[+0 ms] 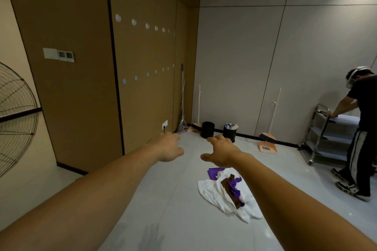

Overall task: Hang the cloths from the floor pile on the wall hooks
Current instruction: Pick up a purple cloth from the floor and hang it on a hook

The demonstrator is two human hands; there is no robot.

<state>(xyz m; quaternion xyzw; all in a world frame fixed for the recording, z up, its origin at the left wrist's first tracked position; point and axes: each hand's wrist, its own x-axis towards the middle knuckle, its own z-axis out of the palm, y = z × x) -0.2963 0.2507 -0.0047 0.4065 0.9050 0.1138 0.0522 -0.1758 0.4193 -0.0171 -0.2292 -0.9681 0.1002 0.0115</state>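
Note:
A pile of cloths (pixel 214 191) lies on the pale floor: a white towel with a brown cloth (pixel 231 191) and purple cloths (pixel 213 173) on top. Both my arms stretch forward above the floor. My left hand (pixel 168 146) hangs left of the pile, fingers loosely apart, holding nothing. My right hand (pixel 221 154) hovers just above the pile's far edge, fingers spread, empty. Two rows of small round wall hooks (pixel 134 22) run along the brown panel wall on the left, the lower row (pixel 135 77) at about waist height. All hooks are bare.
A big fan (pixel 16 120) stands at the far left. Brooms, dustpans (pixel 267 144) and two black bins (pixel 207 129) line the far wall. A person (pixel 359 134) works at a metal trolley (pixel 322 134) on the right.

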